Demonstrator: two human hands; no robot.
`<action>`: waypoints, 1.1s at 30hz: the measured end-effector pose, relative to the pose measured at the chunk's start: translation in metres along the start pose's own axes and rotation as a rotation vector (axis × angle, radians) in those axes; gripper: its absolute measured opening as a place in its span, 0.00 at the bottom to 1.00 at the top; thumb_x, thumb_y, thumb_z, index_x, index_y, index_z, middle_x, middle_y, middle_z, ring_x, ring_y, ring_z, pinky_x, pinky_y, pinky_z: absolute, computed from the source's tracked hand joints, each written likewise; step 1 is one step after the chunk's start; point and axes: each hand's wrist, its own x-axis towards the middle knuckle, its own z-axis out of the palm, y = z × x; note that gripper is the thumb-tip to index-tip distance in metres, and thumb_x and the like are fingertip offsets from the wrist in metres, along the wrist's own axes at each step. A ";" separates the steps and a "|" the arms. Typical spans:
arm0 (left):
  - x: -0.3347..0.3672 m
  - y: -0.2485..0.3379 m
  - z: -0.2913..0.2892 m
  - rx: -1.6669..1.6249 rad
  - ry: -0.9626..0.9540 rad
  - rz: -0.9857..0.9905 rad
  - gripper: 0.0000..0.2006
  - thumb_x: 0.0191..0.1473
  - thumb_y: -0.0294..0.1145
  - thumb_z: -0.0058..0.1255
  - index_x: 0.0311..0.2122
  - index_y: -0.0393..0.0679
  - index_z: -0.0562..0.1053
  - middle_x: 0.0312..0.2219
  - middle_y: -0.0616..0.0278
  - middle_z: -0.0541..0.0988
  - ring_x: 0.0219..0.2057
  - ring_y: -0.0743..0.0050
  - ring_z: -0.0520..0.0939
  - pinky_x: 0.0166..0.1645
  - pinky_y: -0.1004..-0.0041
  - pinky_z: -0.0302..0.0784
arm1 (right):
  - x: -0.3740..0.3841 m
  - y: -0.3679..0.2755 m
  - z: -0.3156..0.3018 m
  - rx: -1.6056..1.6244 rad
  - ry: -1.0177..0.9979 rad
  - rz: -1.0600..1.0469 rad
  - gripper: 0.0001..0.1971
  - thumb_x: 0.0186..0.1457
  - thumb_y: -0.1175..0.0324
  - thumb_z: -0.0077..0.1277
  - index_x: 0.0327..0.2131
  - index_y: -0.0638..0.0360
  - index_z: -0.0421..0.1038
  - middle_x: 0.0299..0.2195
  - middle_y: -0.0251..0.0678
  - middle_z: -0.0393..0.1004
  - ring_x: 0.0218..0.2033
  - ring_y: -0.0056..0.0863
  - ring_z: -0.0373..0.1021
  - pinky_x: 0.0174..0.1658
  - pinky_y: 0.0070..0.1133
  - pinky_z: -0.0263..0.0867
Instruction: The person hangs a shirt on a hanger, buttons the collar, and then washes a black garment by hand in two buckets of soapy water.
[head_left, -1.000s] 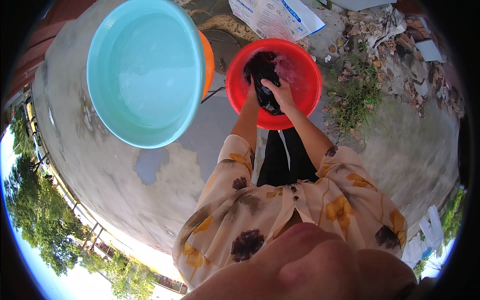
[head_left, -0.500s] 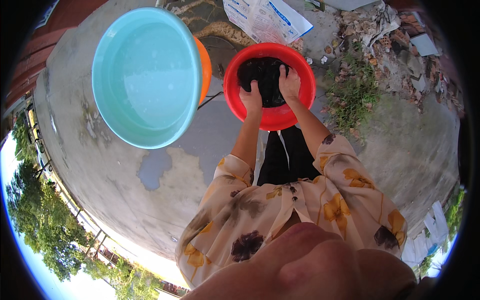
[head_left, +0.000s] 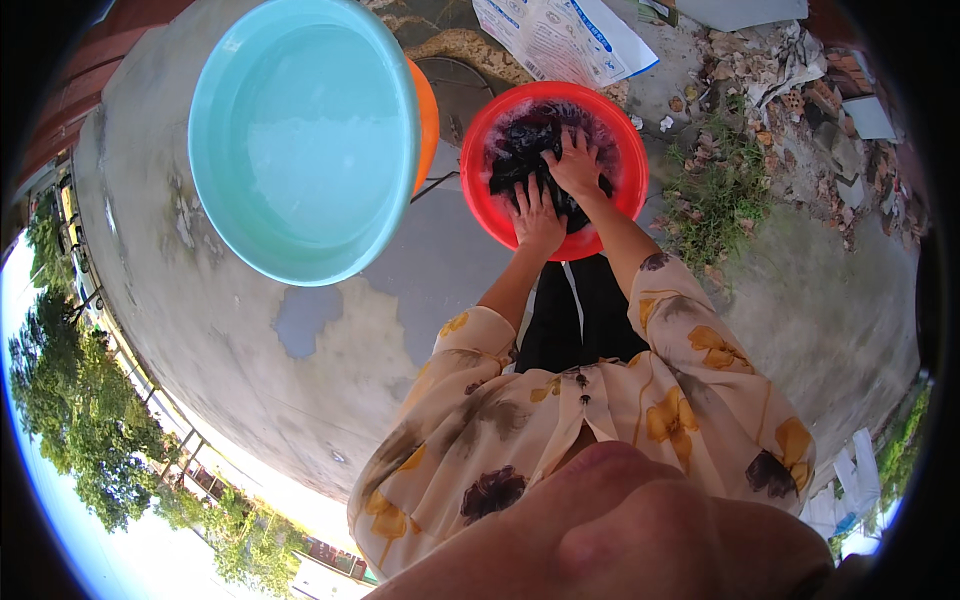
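A wet black cloth [head_left: 525, 140] lies bunched in the round red basin [head_left: 472, 170], with whitish suds around it. Its kind of garment does not show. My left hand [head_left: 537, 215] rests on the cloth's near side, fingers stretched out and spread. Farther right, my right hand [head_left: 575, 165] presses on the cloth with its fingers apart too. Both palms face down and are hidden, and the fingertips sink a little into the dark folds.
A large light-blue tub [head_left: 300, 150] with cloudy water stands left, partly over an orange container [head_left: 428, 120]. Behind the red basin lies a white and blue printed sack [head_left: 575, 40]. Weeds [head_left: 715, 195] and broken bricks [head_left: 825, 100] spread to the right on the concrete.
My hands have gone from gripping the black cloth to lying spread on it. The cloth is more rumpled and suds show around it. The view has shifted slightly.
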 end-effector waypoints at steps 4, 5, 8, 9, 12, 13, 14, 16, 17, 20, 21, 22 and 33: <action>0.020 -0.007 -0.004 -0.207 -0.063 -0.183 0.42 0.54 0.51 0.55 0.69 0.44 0.53 0.70 0.50 0.50 0.69 0.37 0.50 0.68 0.41 0.53 | 0.052 0.007 0.020 -0.185 -0.160 -0.041 0.28 0.53 0.57 0.50 0.56 0.61 0.69 0.54 0.55 0.70 0.54 0.48 0.69 0.57 0.41 0.66; 0.034 0.014 -0.012 -0.241 -0.128 -0.139 0.42 0.54 0.51 0.55 0.69 0.43 0.53 0.70 0.49 0.50 0.69 0.37 0.50 0.68 0.42 0.54 | 0.081 0.057 0.033 -0.205 -0.071 0.035 0.26 0.53 0.59 0.49 0.53 0.61 0.71 0.52 0.54 0.72 0.53 0.45 0.71 0.56 0.40 0.67; 0.070 0.018 0.013 -0.344 -0.066 -0.154 0.44 0.54 0.53 0.56 0.69 0.40 0.54 0.66 0.42 0.59 0.68 0.40 0.58 0.67 0.49 0.60 | 0.098 0.088 0.047 0.436 0.231 0.237 0.21 0.56 0.62 0.50 0.51 0.63 0.73 0.48 0.50 0.76 0.50 0.39 0.73 0.54 0.34 0.67; 0.082 0.008 0.014 -0.357 -0.119 -0.173 0.44 0.53 0.54 0.56 0.68 0.39 0.55 0.64 0.41 0.62 0.66 0.41 0.62 0.67 0.50 0.61 | 0.094 0.074 0.045 0.779 0.341 0.287 0.21 0.57 0.62 0.50 0.51 0.64 0.74 0.47 0.48 0.77 0.49 0.37 0.74 0.53 0.32 0.67; 0.087 -0.051 0.047 -0.337 0.096 -0.333 0.39 0.48 0.50 0.61 0.62 0.39 0.66 0.52 0.38 0.76 0.55 0.42 0.77 0.60 0.53 0.71 | 0.038 0.012 0.033 1.082 0.093 0.267 0.18 0.60 0.58 0.52 0.43 0.65 0.76 0.36 0.36 0.76 0.40 0.25 0.70 0.45 0.26 0.66; 0.090 -0.042 0.041 -0.436 0.042 -0.355 0.37 0.47 0.47 0.61 0.61 0.41 0.66 0.52 0.40 0.76 0.55 0.41 0.77 0.60 0.52 0.72 | 0.011 0.018 0.008 1.073 0.008 0.284 0.18 0.61 0.56 0.52 0.39 0.65 0.77 0.31 0.31 0.75 0.36 0.20 0.69 0.41 0.24 0.65; 0.093 -0.021 0.006 -0.527 -0.021 -0.341 0.36 0.46 0.45 0.62 0.60 0.43 0.66 0.53 0.43 0.76 0.55 0.40 0.76 0.59 0.52 0.72 | -0.010 0.028 -0.023 1.085 0.078 0.267 0.19 0.61 0.55 0.54 0.36 0.66 0.77 0.28 0.33 0.75 0.34 0.21 0.69 0.39 0.25 0.65; 0.089 -0.012 -0.031 -0.543 0.043 -0.347 0.26 0.46 0.32 0.58 0.53 0.44 0.70 0.48 0.46 0.78 0.49 0.39 0.79 0.51 0.51 0.78 | -0.050 0.011 -0.071 1.103 0.139 0.157 0.21 0.59 0.54 0.56 0.30 0.69 0.76 0.23 0.36 0.74 0.29 0.22 0.68 0.36 0.27 0.64; 0.084 -0.014 -0.035 -0.586 0.127 -0.308 0.24 0.45 0.29 0.56 0.52 0.43 0.70 0.47 0.45 0.78 0.48 0.38 0.79 0.50 0.51 0.77 | -0.055 0.019 -0.077 0.967 0.159 0.105 0.22 0.59 0.54 0.56 0.28 0.68 0.75 0.21 0.37 0.72 0.27 0.23 0.67 0.35 0.28 0.64; 0.045 -0.029 -0.049 -0.702 0.478 -0.086 0.18 0.43 0.21 0.52 0.44 0.40 0.73 0.40 0.45 0.77 0.42 0.34 0.78 0.46 0.53 0.75 | -0.069 0.031 -0.101 0.530 0.243 0.036 0.22 0.57 0.58 0.58 0.21 0.68 0.68 0.22 0.46 0.70 0.24 0.36 0.68 0.31 0.32 0.64; 0.028 -0.028 -0.053 -0.705 0.512 -0.058 0.16 0.43 0.23 0.54 0.41 0.41 0.73 0.38 0.46 0.77 0.40 0.36 0.77 0.45 0.53 0.75 | -0.073 0.036 -0.102 0.460 0.302 -0.062 0.19 0.56 0.59 0.59 0.24 0.67 0.69 0.27 0.47 0.72 0.26 0.39 0.69 0.33 0.33 0.65; 0.012 -0.019 -0.067 -0.708 0.537 -0.020 0.13 0.43 0.25 0.56 0.39 0.41 0.74 0.35 0.47 0.77 0.39 0.38 0.77 0.44 0.54 0.75 | -0.076 0.047 -0.104 0.389 0.367 -0.147 0.16 0.55 0.61 0.59 0.26 0.67 0.70 0.32 0.48 0.73 0.29 0.43 0.70 0.34 0.34 0.66; -0.011 -0.006 -0.041 -0.505 0.564 -0.097 0.30 0.51 0.39 0.63 0.56 0.38 0.67 0.49 0.38 0.68 0.48 0.35 0.73 0.53 0.50 0.70 | -0.036 0.006 -0.043 -0.083 0.166 -0.282 0.38 0.56 0.39 0.54 0.67 0.37 0.56 0.66 0.50 0.55 0.64 0.62 0.54 0.60 0.54 0.57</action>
